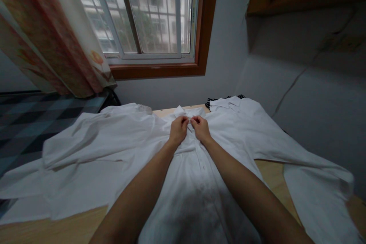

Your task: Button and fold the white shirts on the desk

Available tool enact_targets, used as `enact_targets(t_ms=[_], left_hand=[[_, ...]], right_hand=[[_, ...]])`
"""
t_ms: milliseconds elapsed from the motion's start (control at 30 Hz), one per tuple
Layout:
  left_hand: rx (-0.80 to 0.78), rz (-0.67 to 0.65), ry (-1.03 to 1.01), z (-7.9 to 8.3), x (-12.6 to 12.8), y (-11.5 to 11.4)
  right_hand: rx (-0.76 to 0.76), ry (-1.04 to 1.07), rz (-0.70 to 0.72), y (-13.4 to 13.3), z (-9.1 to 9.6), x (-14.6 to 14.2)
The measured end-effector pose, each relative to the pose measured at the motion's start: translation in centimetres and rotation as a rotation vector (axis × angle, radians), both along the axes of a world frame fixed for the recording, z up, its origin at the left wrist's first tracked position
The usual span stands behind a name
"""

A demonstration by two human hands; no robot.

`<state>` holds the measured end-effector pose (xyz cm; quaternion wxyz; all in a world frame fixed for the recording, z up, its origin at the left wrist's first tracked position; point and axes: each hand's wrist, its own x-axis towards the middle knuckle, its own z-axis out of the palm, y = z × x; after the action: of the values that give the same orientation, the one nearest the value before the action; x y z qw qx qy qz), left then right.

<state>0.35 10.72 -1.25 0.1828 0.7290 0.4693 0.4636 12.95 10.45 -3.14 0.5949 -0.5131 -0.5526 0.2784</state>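
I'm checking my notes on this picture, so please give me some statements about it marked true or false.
1. The left hand and right hand are at the collar of the central white cloth shirt. True.
2. The hands are spread wide, one on each sleeve. False: they are close together at the collar.
3. Bare light-wood tabletop shows beside the white cloth. True.
4. The red-and-cream patterned cloth curtain hangs right of the brown-framed glass window. False: it hangs on the window's left in the picture.
5. The shirt is folded into a square. False: it lies spread out.
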Motion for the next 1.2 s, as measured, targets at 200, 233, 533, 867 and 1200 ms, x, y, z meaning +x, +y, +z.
enact_targets(t_ms=[200,233,533,867,1200], left_hand=[[0.024,0.043,0.103,0.4,0.1,-0.6],[0.033,0.091,0.135,0.5,0.1,-0.8],[-0.045,0.195,0.399,1.0,-0.1,-1.0],[-0.013,0.208,0.611,1.0,0.0,-1.8],[-0.124,0.048,0.81,0.3,-0.4,-0.8]], right_hand=[[-0.053,0.024,0.07,0.4,-0.1,0.4],[-0.051,0.022,0.054,0.3,-0.1,0.4],[-0.049,-0.584,-0.232,-1.4,1.0,0.3],[-0.323,-1.002,-0.137,-2.0,0.7,-0.6],[-0.373,-1.05,0.002,-2.2,1.6,0.5]])
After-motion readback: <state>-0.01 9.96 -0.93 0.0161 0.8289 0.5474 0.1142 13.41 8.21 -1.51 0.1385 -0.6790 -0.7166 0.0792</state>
